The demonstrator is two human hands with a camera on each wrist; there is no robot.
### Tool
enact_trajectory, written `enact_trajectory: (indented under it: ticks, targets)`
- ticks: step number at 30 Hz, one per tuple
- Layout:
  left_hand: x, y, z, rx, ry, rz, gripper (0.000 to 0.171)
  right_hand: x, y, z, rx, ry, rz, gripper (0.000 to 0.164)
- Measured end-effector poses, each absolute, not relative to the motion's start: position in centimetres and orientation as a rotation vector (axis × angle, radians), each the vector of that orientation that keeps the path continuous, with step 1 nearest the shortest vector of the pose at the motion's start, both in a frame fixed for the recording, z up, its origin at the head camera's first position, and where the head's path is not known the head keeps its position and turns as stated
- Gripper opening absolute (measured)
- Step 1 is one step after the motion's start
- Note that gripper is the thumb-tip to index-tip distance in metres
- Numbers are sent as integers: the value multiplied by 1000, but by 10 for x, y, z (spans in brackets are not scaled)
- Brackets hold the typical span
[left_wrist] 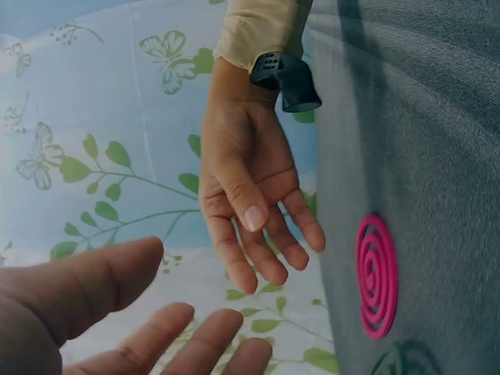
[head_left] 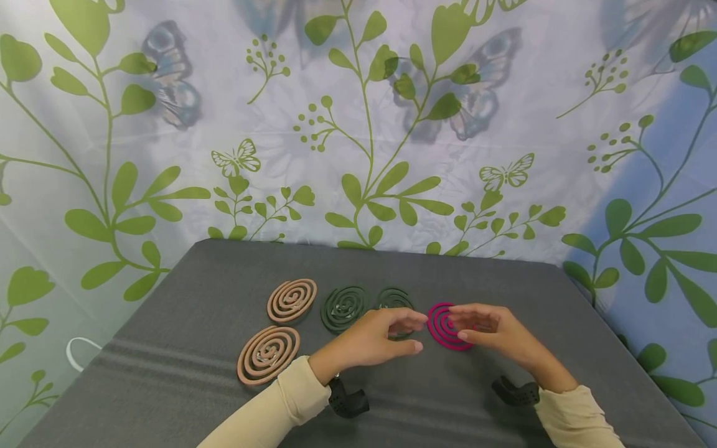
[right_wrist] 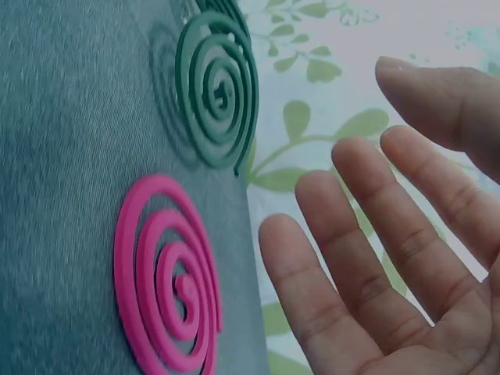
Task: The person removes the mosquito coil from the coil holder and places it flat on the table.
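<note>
My left hand is held above the table with fingers relaxed and nothing in its grasp. In the head view it partly covers a dark green mosquito coil. Facing it, my right hand is also empty, its fingers loosely extended and overlapping the edge of a pink mosquito coil. In the right wrist view, the spread fingers show beside the pink coil, and a green coil lies beyond it. Left of these, another green coil lies flat.
Two tan mosquito coils lie at the left, one behind the other, on the grey cloth-covered table. A leaf-and-butterfly patterned curtain hangs behind the table. A white loop shows at the table's left edge.
</note>
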State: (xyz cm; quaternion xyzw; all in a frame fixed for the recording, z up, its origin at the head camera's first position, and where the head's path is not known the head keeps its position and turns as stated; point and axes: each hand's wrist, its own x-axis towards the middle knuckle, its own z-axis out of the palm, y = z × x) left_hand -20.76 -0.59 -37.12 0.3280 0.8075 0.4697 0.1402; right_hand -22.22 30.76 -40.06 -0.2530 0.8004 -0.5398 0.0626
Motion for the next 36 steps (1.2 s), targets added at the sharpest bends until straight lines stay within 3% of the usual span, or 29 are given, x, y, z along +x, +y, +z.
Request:
enact_trajectory:
  ticks: [21, 36]
  targets:
    - [-195, -77, -365, 1294, 2316, 1483, 39, -208, 267, -393, -976, 2407, -1698, 36]
    - [-198, -141, -373, 1055, 2249, 1547, 37, -212, 247, -403, -1066, 2361, -1641, 39]
